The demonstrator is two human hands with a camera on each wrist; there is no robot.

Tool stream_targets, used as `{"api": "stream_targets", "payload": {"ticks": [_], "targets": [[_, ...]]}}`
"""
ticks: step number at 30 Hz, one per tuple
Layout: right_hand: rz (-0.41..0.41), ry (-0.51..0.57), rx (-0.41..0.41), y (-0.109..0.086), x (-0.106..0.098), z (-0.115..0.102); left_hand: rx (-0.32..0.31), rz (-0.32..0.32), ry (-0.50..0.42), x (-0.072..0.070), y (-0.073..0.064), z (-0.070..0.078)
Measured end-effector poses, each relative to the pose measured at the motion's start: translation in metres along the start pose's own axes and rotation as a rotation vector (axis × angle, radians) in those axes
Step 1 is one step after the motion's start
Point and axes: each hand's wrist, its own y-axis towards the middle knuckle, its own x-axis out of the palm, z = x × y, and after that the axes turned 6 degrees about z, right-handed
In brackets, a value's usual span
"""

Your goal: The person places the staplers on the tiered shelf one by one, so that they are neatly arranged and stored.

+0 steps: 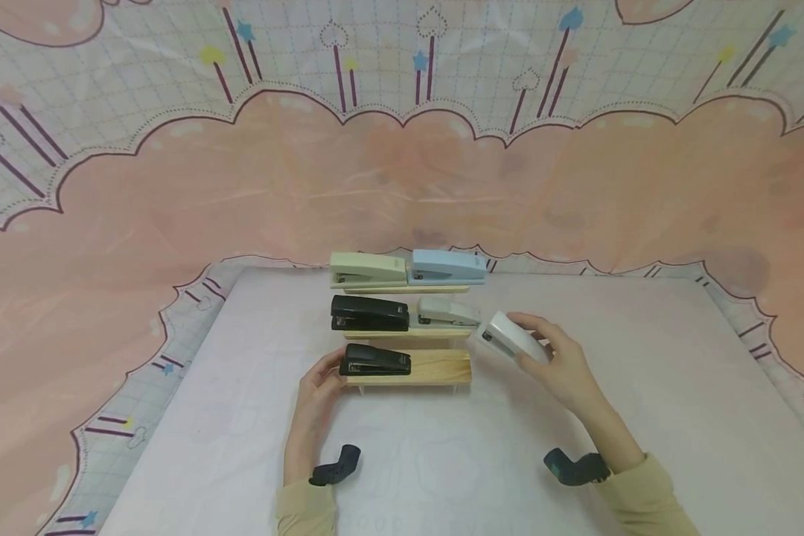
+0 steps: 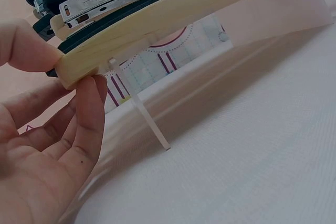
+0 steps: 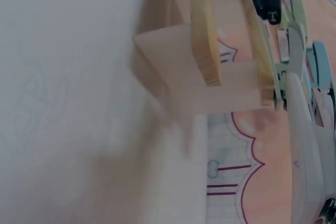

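Note:
My right hand [image 1: 566, 366] grips a white stapler [image 1: 509, 336] in the air, just right of a tiered wooden rack [image 1: 442, 366]. The same white stapler [image 3: 305, 156] shows along the right edge of the right wrist view, where the hand itself is out of sight. At the rack's lowest tier, my left hand [image 1: 316, 398] pinches the left end of the board between thumb and fingers, as the left wrist view shows closely. A black stapler [image 1: 375, 360] lies on the left half of that board, its base right at the thumb.
On the middle tier stand another black stapler [image 1: 368, 313] and a pale grey-white stapler [image 1: 447, 312]. The top tier bears a green stapler [image 1: 367, 270] and a light blue stapler [image 1: 447, 266]. Clear supports lift the boards above the white table [image 1: 208, 447]. Behind hangs a patterned cloth [image 1: 402, 186].

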Motion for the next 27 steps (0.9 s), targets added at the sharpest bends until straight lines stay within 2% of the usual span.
{"api": "stream_targets", "payload": {"ticks": [15, 23, 27], "targets": [[-0.084, 0.056, -0.171, -0.002, 0.011, -0.004, -0.011, 0.012, 0.017, 0.002, 0.0, 0.001], [-0.154, 0.086, -0.211, 0.004, 0.02, -0.008, -0.011, 0.018, 0.01, 0.004, 0.002, 0.001], [-0.173, 0.064, -0.227, 0.008, 0.026, -0.01, -0.013, 0.024, 0.017, 0.005, 0.001, 0.001]]}}
